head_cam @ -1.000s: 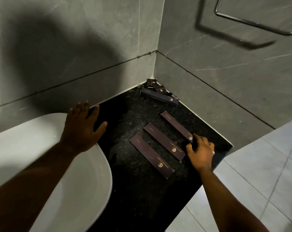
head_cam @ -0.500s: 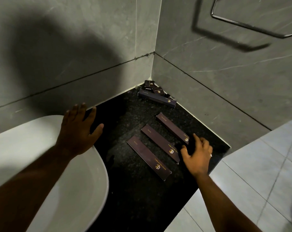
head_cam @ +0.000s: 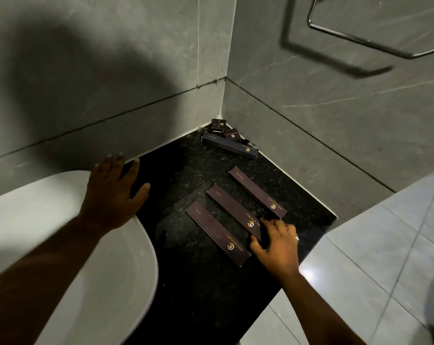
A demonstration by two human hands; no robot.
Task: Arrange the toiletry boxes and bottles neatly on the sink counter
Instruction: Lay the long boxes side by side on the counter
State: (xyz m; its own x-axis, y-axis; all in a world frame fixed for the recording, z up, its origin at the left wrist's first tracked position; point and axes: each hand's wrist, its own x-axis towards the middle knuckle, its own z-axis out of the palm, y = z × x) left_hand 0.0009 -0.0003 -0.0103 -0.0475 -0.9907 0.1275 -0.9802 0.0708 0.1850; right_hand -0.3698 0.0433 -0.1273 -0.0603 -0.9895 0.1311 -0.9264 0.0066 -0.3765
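Three long dark purple toiletry boxes lie side by side on the black sink counter (head_cam: 198, 282): a near box (head_cam: 217, 232), a middle box (head_cam: 233, 210) and a far box (head_cam: 257, 191). My right hand (head_cam: 276, 246) rests on the counter with its fingertips touching the near end of the middle box. My left hand (head_cam: 112, 192) lies flat, fingers spread, on the rim of the white basin (head_cam: 126, 282), holding nothing. In the corner a fourth long box (head_cam: 229, 145) lies in front of several small square boxes (head_cam: 223, 128).
Grey tiled walls meet at the corner behind the boxes. A chrome towel rail (head_cam: 375, 43) hangs on the right wall. The counter ends at a sharp edge on the right, with pale floor tiles (head_cam: 385, 257) below.
My right hand slid left from the end of the far box to the end of the middle box. My left hand stayed on the basin rim. The view shifted slightly.
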